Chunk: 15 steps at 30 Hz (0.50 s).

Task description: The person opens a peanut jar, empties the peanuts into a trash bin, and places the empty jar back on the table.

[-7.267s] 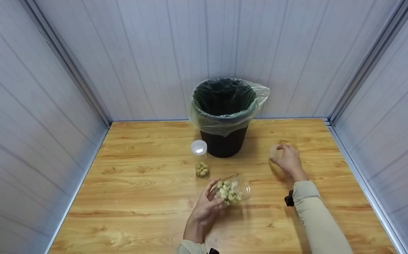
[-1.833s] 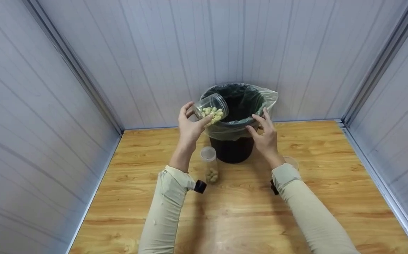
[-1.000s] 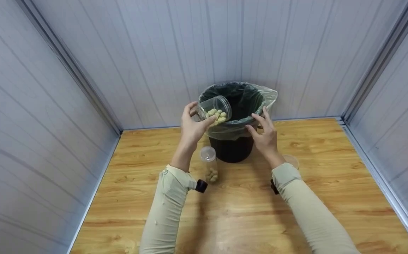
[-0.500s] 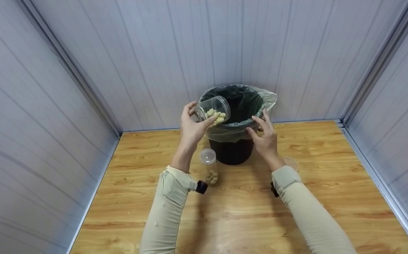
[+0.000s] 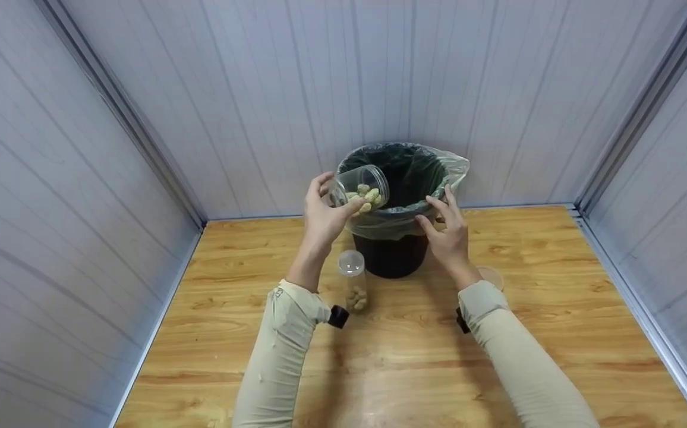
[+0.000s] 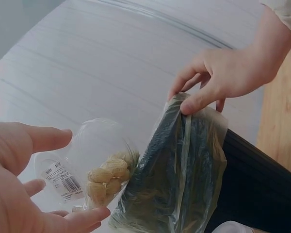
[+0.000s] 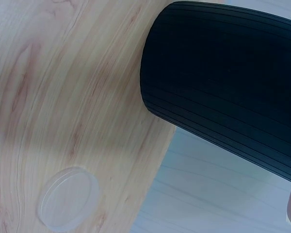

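My left hand [image 5: 324, 217] grips a clear plastic jar [image 5: 350, 179] on its side, its open mouth over the left rim of a black trash can [image 5: 392, 257]. Several peanuts [image 5: 366, 195] lie along the jar's lower side. A barcode label [image 6: 63, 182] shows on the jar in the left wrist view. Thumb and fingers of my right hand [image 5: 450, 238] pinch the can's near right rim, where a pale green trash bag [image 6: 177, 160] is folded over. The bottom of the can's inside is hidden in shadow.
A taller clear jar [image 5: 353, 285] with a whitish lid and peanuts in it stands just in front of the can. One loose clear round lid [image 7: 68, 200] lies on the wooden table right of the can. Pale panel walls [image 5: 260, 107] enclose the table.
Since the earliest frame, the left hand has raised the jar to the can and the right hand has left the lid for the rim. Lately fewer peanuts show in the jar.
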Motion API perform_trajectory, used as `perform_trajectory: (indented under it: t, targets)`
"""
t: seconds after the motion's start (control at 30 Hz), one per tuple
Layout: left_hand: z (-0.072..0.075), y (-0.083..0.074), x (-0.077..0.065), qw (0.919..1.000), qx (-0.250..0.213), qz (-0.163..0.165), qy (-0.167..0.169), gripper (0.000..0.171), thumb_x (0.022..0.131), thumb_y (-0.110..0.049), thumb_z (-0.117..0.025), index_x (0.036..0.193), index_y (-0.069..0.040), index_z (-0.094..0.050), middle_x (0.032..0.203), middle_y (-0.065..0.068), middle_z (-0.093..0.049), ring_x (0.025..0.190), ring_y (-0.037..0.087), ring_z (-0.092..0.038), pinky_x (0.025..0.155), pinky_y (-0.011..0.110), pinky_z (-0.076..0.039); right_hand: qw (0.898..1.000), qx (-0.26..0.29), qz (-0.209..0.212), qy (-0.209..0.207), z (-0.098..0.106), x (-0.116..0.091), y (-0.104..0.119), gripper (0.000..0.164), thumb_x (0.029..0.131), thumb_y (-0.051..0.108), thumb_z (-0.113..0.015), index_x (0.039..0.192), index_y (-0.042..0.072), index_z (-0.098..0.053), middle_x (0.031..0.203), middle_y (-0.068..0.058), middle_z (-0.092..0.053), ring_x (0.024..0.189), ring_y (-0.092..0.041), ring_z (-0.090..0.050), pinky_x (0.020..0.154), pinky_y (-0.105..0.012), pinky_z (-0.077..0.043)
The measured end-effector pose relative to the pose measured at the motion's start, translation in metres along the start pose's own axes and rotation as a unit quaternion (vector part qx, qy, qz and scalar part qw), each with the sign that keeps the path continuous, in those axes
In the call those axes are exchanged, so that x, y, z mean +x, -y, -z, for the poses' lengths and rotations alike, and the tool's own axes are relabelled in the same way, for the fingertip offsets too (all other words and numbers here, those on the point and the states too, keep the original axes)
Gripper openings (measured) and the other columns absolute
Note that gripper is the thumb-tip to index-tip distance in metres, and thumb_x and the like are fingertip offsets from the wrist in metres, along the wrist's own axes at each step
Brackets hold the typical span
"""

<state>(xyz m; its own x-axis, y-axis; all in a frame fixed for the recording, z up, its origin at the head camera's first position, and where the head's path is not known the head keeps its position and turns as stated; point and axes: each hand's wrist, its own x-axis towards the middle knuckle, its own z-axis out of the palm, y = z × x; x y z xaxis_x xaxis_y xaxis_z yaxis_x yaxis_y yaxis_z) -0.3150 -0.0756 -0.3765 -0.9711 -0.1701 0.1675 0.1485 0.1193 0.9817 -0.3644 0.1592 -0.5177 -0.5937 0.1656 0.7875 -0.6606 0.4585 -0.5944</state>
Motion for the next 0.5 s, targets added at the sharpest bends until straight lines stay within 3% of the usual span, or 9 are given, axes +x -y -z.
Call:
perform_trajectory:
  t: [0.37,0.5]
  targets:
    - [-0.0015,-0.0033,0.0007,0.9999,-0.004,0.01,0.011,0.072,0.074,-0.003,-0.083,0.136,-0.013,-0.048,0.131,0.015,-0.045,0.117,0.029,-0.05,0.084,0.034,-0.052,1.0,-0.007,-0.002,0.006,0.0026,0.0014,0.0011,0.041,0.081,0.01,-0.079,0.12,0.006,-0.067,0.146,-0.022,-0.041,0.129,-0.031,-0.046,0.077,-0.019,-0.049]
    - [-0.0031,-0.0044,-0.0005,1.0,-0.004,-0.001,0.003,0.072,0.073,-0.003,-0.084,0.135,-0.013,-0.048,0.131,0.015,-0.046,0.115,0.031,-0.051,0.083,0.035,-0.054,1.0,-0.007,-0.005,0.012,0.003,0.0006,0.0019,0.041,0.082,0.013,-0.078,0.121,0.008,-0.067,0.147,-0.022,-0.04,0.13,-0.029,-0.045,0.077,-0.017,-0.048]
